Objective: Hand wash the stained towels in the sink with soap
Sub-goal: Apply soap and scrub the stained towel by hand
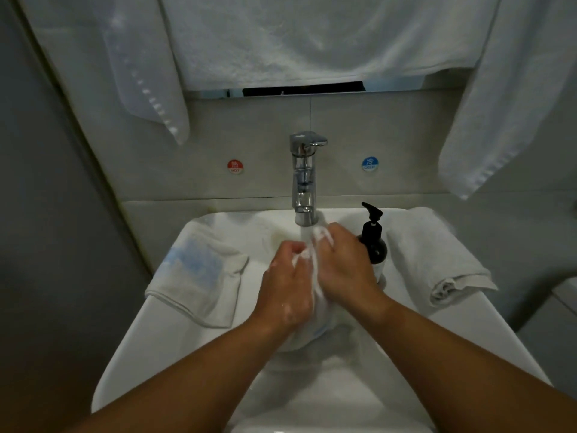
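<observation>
both hands (pixel 318 276) gripping wet towel (pixel 315 270), under faucet (pixel 304 179)

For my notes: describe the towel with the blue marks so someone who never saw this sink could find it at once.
Start at the white sink under the chrome tap. On its left rim lies a folded white towel. Unlike the plain folded towel on the right rim by the black pump bottle, it has pale blue smears on top.

3 towels (pixel 199 276) (pixel 437 254) (pixel 313 267) at sink (pixel 150 348), 1 soap btl (pixel 374 242), 1 tap (pixel 304 179).
</observation>
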Demonstrator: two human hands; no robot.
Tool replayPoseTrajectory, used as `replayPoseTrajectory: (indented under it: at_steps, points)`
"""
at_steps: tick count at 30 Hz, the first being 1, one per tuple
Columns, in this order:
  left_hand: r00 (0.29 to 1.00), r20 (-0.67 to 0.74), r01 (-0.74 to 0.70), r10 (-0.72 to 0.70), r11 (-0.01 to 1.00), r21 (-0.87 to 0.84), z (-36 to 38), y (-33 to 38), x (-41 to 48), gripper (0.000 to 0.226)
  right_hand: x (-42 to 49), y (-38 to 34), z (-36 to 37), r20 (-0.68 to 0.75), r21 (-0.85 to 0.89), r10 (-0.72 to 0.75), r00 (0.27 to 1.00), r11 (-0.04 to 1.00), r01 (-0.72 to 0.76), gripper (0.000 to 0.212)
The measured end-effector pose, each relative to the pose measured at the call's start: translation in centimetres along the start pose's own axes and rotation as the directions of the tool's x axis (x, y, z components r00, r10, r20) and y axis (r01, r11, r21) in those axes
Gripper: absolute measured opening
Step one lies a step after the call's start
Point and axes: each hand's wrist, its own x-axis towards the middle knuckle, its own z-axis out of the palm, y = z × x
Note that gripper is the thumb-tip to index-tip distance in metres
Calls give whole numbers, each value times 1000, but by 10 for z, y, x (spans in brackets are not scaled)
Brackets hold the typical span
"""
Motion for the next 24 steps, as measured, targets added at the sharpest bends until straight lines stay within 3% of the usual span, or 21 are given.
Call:
replayPoseTrajectory:
  at_steps: [2,5,8,10,12,15,18,20,22,24]
  points:
    - [998,-25,-63,59,983,-175,0,5,2,9,3,5,-6,62,-89,84,995,993,-78,35]
    - [985,-145,61,-96,972,-225,-3,2,18,6,-11,9,0,240,-254,33,970,967,30,38]
    - [977,-123,170,-176,984,-58,-7,-6,15,12,-20,-1,6,157,-80,-145,977,984,159,24]
    - [997,-28,68,-66,997,45,-6,1,3,15,-9,-2,4,21,-25,-125,992,992,126,22]
    - [997,3,-72,72,997,23,-4,6,-3,15,2,3,-2,-20,-45,-21,1000,999,20,29]
    - [995,-77,-81,71,987,-136,0,11,4,11,2,14,-8,161,-239,27,987,971,13,43]
    - [976,-184,101,-115,991,-87,2,3,16,12,-9,9,-5,272,-170,-30,962,982,79,36]
    - [978,-112,178,-177,984,2,-1,0,12,16,-10,3,1,190,-53,-119,975,990,131,31]
    - [995,-17,98,-97,994,51,0,1,3,17,-4,2,1,59,9,-104,993,995,104,27]
    - [999,-35,-16,13,996,-85,2,7,-3,14,2,4,-5,9,-24,2,1000,1000,-2,29]
